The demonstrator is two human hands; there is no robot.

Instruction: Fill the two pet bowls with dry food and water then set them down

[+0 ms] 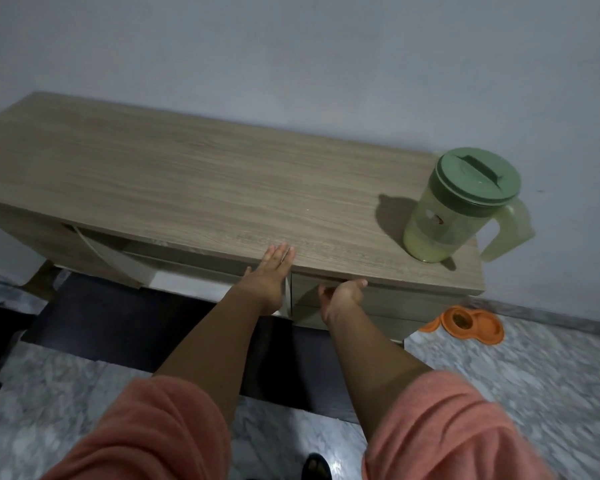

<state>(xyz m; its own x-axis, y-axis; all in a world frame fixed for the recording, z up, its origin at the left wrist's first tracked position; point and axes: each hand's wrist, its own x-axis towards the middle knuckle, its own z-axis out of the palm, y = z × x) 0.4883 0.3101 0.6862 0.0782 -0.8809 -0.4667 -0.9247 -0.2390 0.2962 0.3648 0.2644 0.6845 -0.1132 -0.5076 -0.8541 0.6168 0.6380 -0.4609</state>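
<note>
Left hand [271, 276] flat, fingers straight, pressing counter [174, 181] edge. Right hand [343, 293] curls under edge at cabinet door [354, 306]; grip unclear. You pull door slowly, brace steady. Bowls [465, 325]: orange, shallow, on marbled floor, right. Jug [465, 206]: translucent plastic, green lid, far right on woodgrain top.

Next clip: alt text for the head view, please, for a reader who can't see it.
A person's left hand lies flat on the front edge of a wooden cabinet while the right hand reaches under the edge. A green-lidded pitcher stands on top; an orange double pet bowl sits on the floor.
</note>
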